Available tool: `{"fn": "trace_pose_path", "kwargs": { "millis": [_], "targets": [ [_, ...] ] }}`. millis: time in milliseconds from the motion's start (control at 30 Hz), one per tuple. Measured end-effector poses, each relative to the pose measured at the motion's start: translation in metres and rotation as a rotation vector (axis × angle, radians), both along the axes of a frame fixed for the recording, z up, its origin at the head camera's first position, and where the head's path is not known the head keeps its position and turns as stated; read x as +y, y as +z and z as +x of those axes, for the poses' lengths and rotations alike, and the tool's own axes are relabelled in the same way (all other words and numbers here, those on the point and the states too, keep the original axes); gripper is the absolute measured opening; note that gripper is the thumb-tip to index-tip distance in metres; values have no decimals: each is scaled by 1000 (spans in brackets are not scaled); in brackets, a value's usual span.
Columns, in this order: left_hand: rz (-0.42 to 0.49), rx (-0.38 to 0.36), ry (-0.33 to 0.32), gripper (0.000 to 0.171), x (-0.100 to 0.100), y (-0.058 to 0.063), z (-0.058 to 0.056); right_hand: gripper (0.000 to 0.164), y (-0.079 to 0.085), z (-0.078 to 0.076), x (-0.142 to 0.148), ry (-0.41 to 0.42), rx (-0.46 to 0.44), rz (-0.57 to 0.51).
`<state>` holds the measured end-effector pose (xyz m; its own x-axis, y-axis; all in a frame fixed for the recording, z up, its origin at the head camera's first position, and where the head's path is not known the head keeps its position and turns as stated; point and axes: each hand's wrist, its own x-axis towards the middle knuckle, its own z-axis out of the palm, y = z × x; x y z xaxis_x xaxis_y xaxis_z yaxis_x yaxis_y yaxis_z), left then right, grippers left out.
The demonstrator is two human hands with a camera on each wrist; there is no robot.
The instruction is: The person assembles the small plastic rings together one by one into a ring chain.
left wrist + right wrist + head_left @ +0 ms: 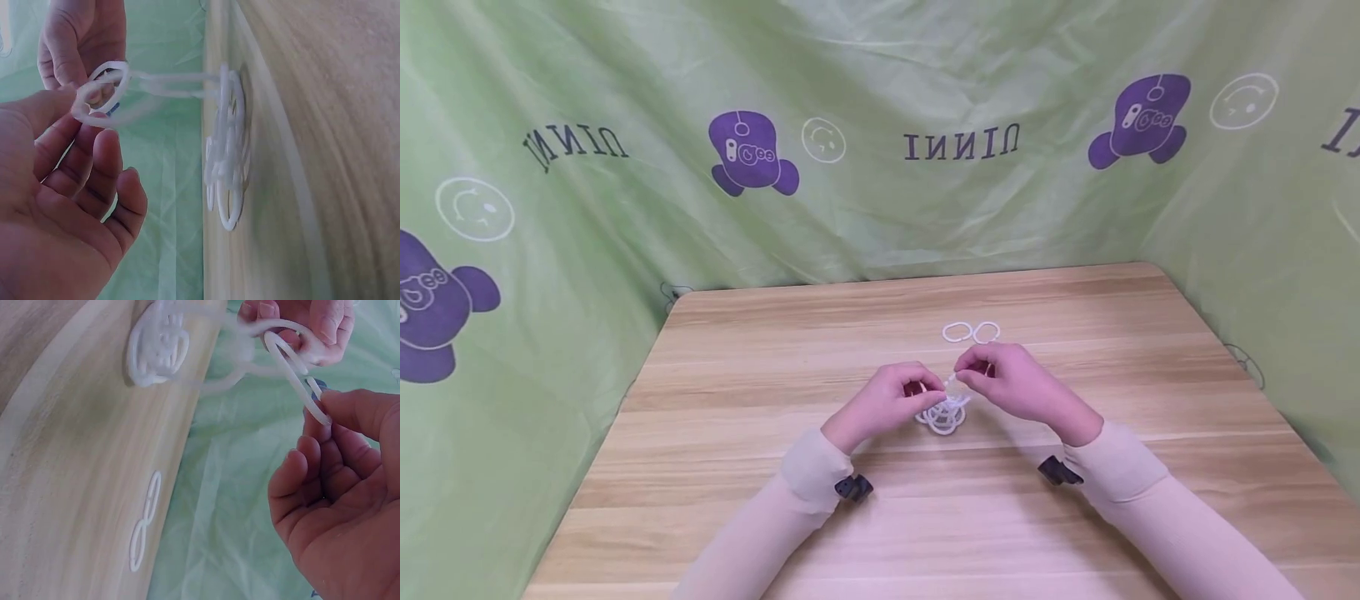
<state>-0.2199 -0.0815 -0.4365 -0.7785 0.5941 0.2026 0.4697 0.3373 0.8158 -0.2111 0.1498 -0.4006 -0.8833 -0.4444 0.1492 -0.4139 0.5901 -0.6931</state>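
Over the table, my left hand (887, 404) pinches a white oval plastic link (80, 114) between thumb and fingertips. Facing it, my right hand (1018, 385) pinches another white link (299, 387), which has a gap in its side. The two held links cross each other; whether they are joined cannot be told. From the left hand's link, blurred links hang down to a heap of white links (946, 427) on the tabletop. Thumb and fingers partly hide both held links in the head view.
Two more white links (154, 487) lie end to end on the wooden table (760, 350), farther back than the hands. Green cloth (865, 217) with purple figures hangs around the table's back and sides. A dark wrist camera (853, 487) sits at the left cuff.
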Motion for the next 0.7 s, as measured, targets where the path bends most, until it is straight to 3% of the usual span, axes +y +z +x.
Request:
{"fn": "trace_pose_path", "kwargs": {
  "millis": [200, 467, 700],
  "targets": [
    [25, -22, 78, 9, 3, 0, -5, 4, 4, 1, 1, -43, 8, -99],
    [66, -36, 98, 10, 4, -3, -9, 6, 5, 2, 0, -85, -26, -206],
    [96, -41, 150, 7, -5, -4, -9, 16, -4, -18, 4, -78, -92, -235]
  ]
}}
